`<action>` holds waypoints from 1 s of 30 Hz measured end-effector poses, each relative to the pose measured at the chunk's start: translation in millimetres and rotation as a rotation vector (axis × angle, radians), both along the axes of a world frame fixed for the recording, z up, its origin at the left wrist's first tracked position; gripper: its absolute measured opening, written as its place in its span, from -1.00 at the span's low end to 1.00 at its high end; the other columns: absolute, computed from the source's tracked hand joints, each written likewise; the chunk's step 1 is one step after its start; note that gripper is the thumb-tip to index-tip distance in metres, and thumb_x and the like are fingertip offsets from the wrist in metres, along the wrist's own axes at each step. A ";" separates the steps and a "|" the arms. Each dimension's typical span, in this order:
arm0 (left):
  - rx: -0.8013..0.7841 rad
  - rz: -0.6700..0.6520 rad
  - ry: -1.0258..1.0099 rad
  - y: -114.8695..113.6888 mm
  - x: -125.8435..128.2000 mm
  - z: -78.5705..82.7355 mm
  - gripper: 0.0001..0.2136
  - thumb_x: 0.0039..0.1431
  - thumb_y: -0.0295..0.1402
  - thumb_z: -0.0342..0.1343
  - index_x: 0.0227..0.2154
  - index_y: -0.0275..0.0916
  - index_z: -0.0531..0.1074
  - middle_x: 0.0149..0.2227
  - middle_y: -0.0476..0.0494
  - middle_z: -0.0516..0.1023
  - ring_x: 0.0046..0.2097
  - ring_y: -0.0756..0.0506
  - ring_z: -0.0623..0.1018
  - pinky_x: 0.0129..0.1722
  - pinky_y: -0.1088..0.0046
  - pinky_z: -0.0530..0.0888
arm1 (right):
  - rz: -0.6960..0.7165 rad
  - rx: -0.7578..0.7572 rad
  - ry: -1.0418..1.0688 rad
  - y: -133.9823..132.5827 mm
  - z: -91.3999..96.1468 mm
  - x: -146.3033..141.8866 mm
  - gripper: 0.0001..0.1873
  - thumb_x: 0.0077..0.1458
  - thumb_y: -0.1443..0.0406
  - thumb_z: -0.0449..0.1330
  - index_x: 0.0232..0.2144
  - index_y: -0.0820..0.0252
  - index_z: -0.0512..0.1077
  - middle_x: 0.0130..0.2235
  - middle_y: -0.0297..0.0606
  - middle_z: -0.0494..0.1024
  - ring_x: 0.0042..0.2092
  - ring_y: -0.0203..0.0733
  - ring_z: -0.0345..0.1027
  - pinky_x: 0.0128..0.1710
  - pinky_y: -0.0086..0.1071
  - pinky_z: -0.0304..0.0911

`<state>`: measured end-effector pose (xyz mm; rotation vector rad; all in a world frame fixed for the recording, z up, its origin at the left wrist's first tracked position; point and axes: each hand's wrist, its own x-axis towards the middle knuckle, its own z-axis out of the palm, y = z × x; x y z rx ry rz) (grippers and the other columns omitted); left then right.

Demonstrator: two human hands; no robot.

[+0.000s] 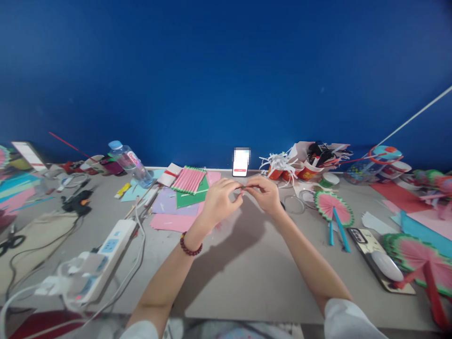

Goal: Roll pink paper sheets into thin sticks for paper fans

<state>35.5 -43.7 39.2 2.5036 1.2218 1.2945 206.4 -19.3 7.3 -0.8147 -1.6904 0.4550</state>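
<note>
My left hand [221, 200] and my right hand [265, 194] meet above the grey table [247, 268], fingers pinched together on a small, thin strip-like piece [243, 188] held between them. It is too small to name. A dark red bead bracelet [190, 247] circles my left wrist. Just behind my left hand lie sheets of pink, purple and green paper [176, 207] and a pleated pink paper with green edges [189, 180].
A phone [240, 163] leans on the blue wall. A water bottle [130, 162], glue gun [76, 202] and power strip [106, 256] sit at left. Paper cups [303, 170], folded watermelon fans [334, 207], another phone with a mouse [383, 263] lie right.
</note>
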 end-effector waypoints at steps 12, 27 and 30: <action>-0.135 -0.109 -0.296 17.8 -6.7 -12.5 -0.94 0.14 -0.40 0.12 -0.36 -0.24 0.48 -0.36 -0.09 0.57 -0.30 -0.02 0.54 -0.29 0.46 0.49 | -0.002 -0.045 -0.119 4.1 -1.5 4.3 -0.82 0.01 0.19 0.26 -0.31 0.11 0.51 -0.30 -0.22 0.58 -0.25 -0.16 0.44 -0.20 -0.25 0.35; -0.234 -0.205 -0.298 23.8 -9.9 -15.7 -0.91 0.07 -0.38 0.18 -0.35 -0.25 0.48 -0.33 -0.10 0.56 -0.30 -0.01 0.52 -0.28 0.47 0.48 | -0.027 0.104 -0.216 4.0 -2.5 4.9 -0.85 0.13 0.29 0.15 -0.35 0.05 0.55 -0.35 -0.27 0.62 -0.29 -0.17 0.46 -0.22 -0.25 0.34; -0.230 -0.237 -0.231 23.2 -11.6 -12.6 -0.89 0.10 -0.33 0.16 -0.34 -0.25 0.49 -0.33 -0.12 0.56 -0.30 -0.02 0.50 -0.29 0.47 0.46 | -0.009 0.135 -0.225 4.2 -2.7 4.9 -0.86 0.13 0.29 0.16 -0.35 0.05 0.55 -0.36 -0.27 0.61 -0.30 -0.17 0.44 -0.23 -0.25 0.33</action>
